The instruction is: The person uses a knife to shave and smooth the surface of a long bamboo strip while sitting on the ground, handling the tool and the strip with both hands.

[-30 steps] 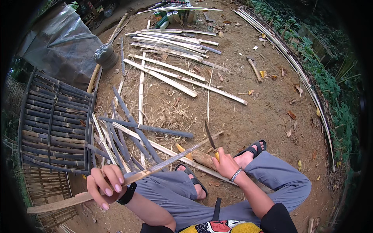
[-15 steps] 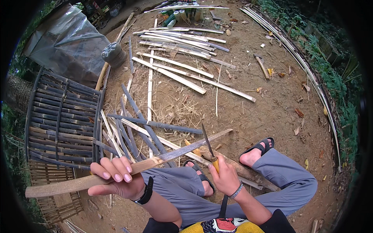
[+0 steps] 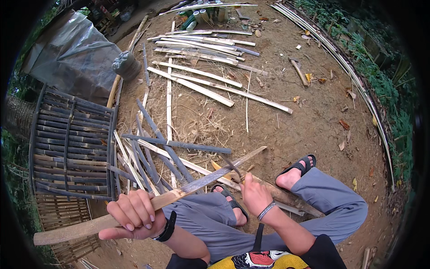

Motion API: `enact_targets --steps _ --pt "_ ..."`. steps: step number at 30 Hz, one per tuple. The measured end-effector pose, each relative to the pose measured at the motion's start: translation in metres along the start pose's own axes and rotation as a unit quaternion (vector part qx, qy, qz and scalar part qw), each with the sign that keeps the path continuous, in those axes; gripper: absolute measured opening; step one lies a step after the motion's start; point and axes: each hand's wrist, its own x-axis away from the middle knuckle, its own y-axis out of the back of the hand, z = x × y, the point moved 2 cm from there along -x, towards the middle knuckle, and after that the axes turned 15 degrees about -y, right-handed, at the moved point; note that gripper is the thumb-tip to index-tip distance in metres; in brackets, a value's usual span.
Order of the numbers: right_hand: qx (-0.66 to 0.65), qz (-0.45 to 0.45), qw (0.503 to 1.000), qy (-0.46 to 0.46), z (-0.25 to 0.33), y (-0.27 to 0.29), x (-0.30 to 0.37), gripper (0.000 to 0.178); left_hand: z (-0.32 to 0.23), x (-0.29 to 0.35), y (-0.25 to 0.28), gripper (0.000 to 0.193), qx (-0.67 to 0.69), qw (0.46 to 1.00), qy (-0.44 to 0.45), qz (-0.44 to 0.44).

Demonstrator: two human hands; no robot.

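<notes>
Raised since half a second ago, the long bamboo strip slants from lower left up toward the sandalled feet, the left hand closed around its thick end while the right hand clasps a curved knife against its thin stretch.

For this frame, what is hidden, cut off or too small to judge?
Head view:
- Knife: its handle is hidden inside the right hand.
- Bamboo slat: the left hand covers the gripped part.
- Woven panel: the fisheye rim cuts off its left edge.
- Bottles at top: too small to tell what they are.
</notes>
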Motion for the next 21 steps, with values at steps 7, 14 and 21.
enact_targets --steps 7,14,21 --pt "-0.079 0.025 0.994 0.076 0.027 0.014 0.035 0.028 0.006 0.000 -0.007 0.050 0.022 1.000 -0.002 0.000" --pt "-0.046 0.025 0.997 -0.061 -0.046 -0.024 -0.013 0.032 0.010 -0.003 -0.004 0.048 0.054 0.998 0.018 0.019" --pt "-0.156 0.042 0.985 -0.064 -0.022 -0.017 -0.010 0.029 0.006 0.000 -0.006 0.049 0.008 0.999 0.010 -0.034"
